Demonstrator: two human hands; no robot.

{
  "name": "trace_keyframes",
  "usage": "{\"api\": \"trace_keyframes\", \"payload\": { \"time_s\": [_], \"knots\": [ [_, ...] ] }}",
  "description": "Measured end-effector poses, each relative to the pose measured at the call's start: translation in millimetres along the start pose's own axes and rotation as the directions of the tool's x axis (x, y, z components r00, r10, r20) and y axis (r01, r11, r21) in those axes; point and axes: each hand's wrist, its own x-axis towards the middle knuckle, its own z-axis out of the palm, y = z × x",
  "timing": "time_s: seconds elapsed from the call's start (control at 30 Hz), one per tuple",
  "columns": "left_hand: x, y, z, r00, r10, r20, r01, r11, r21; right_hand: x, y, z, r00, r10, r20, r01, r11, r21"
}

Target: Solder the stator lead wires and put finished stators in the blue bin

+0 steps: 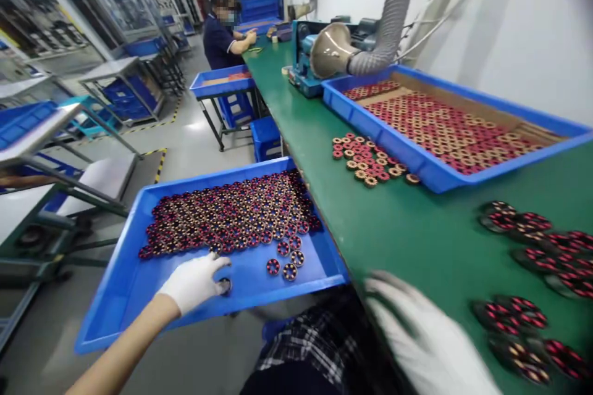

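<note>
My left hand (197,282), in a white glove, is over the near part of a blue tray (123,284). Its thumb and fingers curl round a dark ring-shaped part (225,286). Behind it, many black ring-shaped parts (222,213) with red and tan segments lie packed in rows. A few loose ring-shaped parts (290,271) are to the right of the hand. My right hand (417,330), gloved too, is smeared by motion at the green table's edge; its fingers cannot be made out. Several blurred black-and-red rings (521,315) lie to its right.
On the green table (333,216) stands a second blue tray (458,180) of red and tan rings, with a loose pile (365,157) beside it. Behind are a teal machine (303,55) and a grey duct hose (393,18). A masked co-worker (222,43) sits farther along.
</note>
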Motion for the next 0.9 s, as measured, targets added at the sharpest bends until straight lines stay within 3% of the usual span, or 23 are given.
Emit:
{"api": "trace_keyframes", "payload": {
  "time_s": [0.03, 0.1, 0.2, 0.3, 0.4, 0.47, 0.7, 0.9],
  "knots": [
    [-6.9, -12.1, 12.3, 0.999, -0.044, 0.025, 0.044, 0.999, -0.003, 14.3, -18.3, 18.8, 0.985, -0.022, 0.169, 0.019, 1.000, 0.021],
    [-11.6, -22.4, 31.5, 0.996, -0.055, 0.070, 0.057, 0.998, -0.034, 42.8, -46.9, 55.0, 0.932, 0.022, 0.363, -0.010, 0.999, -0.033],
    [0.7, -13.3, 43.1, 0.995, 0.041, 0.093, -0.034, 0.996, -0.078, 77.3, -63.6, 97.0, 0.891, 0.100, 0.443, -0.025, 0.985, -0.172],
    [23.1, 8.3, 42.2, 0.973, 0.212, 0.090, -0.205, 0.975, -0.080, 94.8, -60.3, 117.2, 0.868, 0.074, 0.491, 0.030, 0.979, -0.200],
    [41.5, 27.9, 41.2, 0.917, 0.387, 0.100, -0.382, 0.922, -0.062, 99.7, -58.6, 123.3, 0.857, 0.074, 0.510, 0.062, 0.967, -0.246],
    [48.5, 36.0, 42.8, 0.892, 0.439, 0.108, -0.438, 0.898, -0.039, 101.0, -62.6, 125.5, 0.857, 0.092, 0.507, 0.065, 0.957, -0.283],
    [58.9, 48.7, 46.3, 0.905, 0.411, 0.113, -0.418, 0.907, 0.049, 109.8, -77.7, 129.2, 0.843, 0.151, 0.516, 0.067, 0.923, -0.380],
    [61.3, 52.1, 45.2, 0.888, 0.436, 0.145, -0.451, 0.887, 0.096, 108.1, -78.6, 111.7, 0.858, 0.193, 0.476, 0.009, 0.921, -0.390]
  ]
}}
